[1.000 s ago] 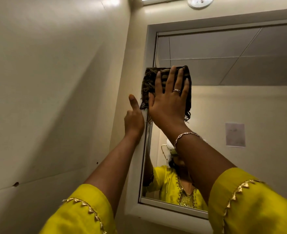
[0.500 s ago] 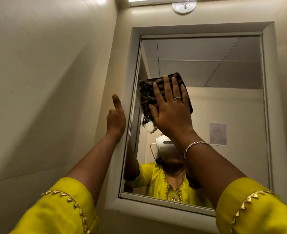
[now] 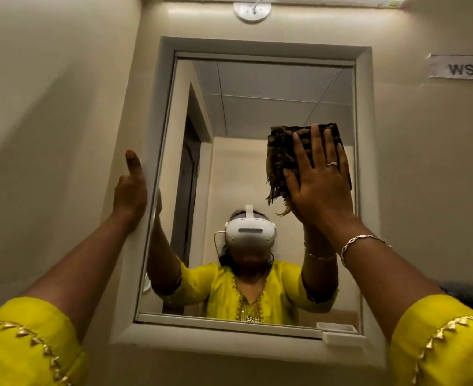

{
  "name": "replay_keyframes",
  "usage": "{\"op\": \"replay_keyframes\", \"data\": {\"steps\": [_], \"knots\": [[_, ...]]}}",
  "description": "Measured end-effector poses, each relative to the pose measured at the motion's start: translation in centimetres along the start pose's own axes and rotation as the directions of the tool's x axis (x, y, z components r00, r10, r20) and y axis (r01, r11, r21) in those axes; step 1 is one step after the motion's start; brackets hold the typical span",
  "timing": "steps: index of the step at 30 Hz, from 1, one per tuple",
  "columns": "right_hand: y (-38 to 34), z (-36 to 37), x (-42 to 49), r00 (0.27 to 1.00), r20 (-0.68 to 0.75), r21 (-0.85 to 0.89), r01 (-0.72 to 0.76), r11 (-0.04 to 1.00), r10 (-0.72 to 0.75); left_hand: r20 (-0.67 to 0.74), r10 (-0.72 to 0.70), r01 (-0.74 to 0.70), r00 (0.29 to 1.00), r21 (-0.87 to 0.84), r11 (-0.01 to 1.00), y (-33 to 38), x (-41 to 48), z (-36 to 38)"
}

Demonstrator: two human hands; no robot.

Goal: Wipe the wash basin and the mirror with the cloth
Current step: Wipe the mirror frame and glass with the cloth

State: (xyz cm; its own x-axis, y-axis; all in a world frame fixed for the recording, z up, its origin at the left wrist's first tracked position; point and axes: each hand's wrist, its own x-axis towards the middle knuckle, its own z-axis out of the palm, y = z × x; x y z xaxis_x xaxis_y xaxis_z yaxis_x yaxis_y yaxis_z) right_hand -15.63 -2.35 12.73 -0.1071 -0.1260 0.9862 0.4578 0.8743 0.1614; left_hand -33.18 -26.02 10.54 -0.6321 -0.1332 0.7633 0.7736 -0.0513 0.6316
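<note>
A rectangular mirror (image 3: 257, 112) in a white frame (image 3: 151, 162) hangs on the cream wall ahead. My right hand (image 3: 320, 182) lies flat, fingers spread, pressing a dark folded cloth (image 3: 279, 157) with a frayed fringe against the glass near the mirror's right edge. My left hand (image 3: 129, 190) rests on the left side of the frame, thumb pointing up, holding nothing. The wash basin is out of view.
A side wall stands close on the left. A round light mount (image 3: 252, 11) sits above the mirror. A paper label (image 3: 460, 68) is stuck to the wall at upper right. A small white holder (image 3: 341, 337) juts from the frame's lower right corner.
My right hand has slid the cloth across the glass from the upper left part to the right side. The view has swung right. My left hand stays on the left frame.
</note>
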Motion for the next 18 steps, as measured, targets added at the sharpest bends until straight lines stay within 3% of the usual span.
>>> {"op": "replay_keyframes", "data": {"steps": [6, 14, 18], "knots": [[2.9, -0.8, 0.4, 0.998, -0.002, -0.028, -0.057, 0.998, 0.057, 0.006, -0.005, 0.005, 1.000, 0.005, 1.000, 0.3, -0.5, 0.0], [1.2, 0.2, -2.4, 0.938, -0.120, -0.059, -0.334, 0.941, 0.325, 0.025, -0.083, 0.084, 0.996, -0.036, 0.996, 0.2, -0.2, 0.3], [-1.4, 0.7, -2.7, 0.911, -0.120, -0.025, -0.400, 0.916, 0.395, 0.018, -0.099, 0.100, 0.995, -0.081, 0.992, 0.2, -0.1, 0.3]]}}
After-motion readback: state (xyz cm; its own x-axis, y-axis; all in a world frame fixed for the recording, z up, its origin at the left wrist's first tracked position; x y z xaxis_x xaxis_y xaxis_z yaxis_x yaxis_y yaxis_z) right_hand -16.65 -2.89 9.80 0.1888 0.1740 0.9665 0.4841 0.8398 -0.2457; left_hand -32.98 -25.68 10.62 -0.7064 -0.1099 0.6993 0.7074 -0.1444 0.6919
